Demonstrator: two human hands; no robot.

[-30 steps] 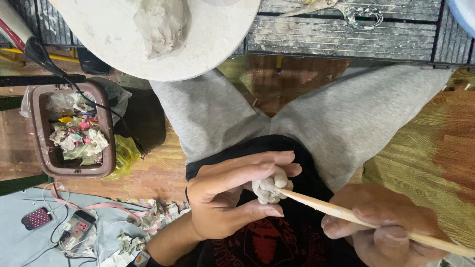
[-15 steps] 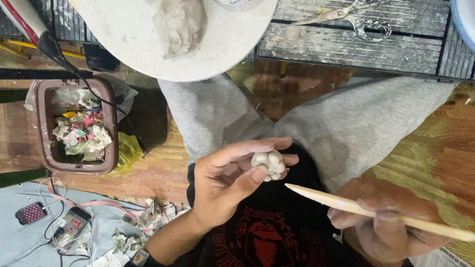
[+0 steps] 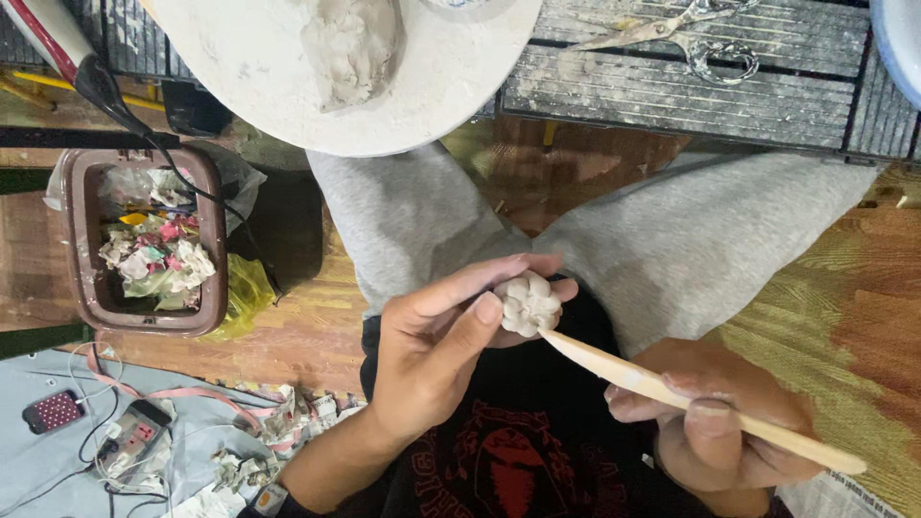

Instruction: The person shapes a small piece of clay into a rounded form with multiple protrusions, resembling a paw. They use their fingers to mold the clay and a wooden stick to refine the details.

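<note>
At the far left a brown waste bin (image 3: 144, 240) stands on the wooden floor (image 3: 288, 336), full of crumpled coloured paper scraps. Below it, on a pale blue cloth (image 3: 48, 451), lie some small electronic devices with wires.

Above, in the middle, a round white board (image 3: 240, 67) carries a grey lump of clay (image 3: 350, 48). To its right a pair of scissors (image 3: 672, 34) lies on a dusty slatted tabletop (image 3: 672, 96).

The left hand (image 3: 432, 355) holds a small white clay flower (image 3: 526, 303) over the lap, between the two knees in grey trousers (image 3: 672, 249). The grip of this hand is pinching the flower: the thumb presses on its left side and the long fingers (image 3: 480, 278) curl behind and under it. The petals face up toward the camera.

The right hand (image 3: 720, 422) is closed around a long wooden modelling tool (image 3: 672, 393), held like a pen, thumb on top. The pointed tip of the tool touches the lower right edge of the flower.

I judge that the flower is very light and soft, because it seems to be fresh clay. It will dent easily, and the thin petals are the most fragile part. So it is better to take hold of it from the back and the sides, with light pressure only, as the left hand does now. The surface is probably a little damp and sticky, not slippery. The wooden tool is stiff and light, and a pen grip near the middle gives good control of the tip.
</note>
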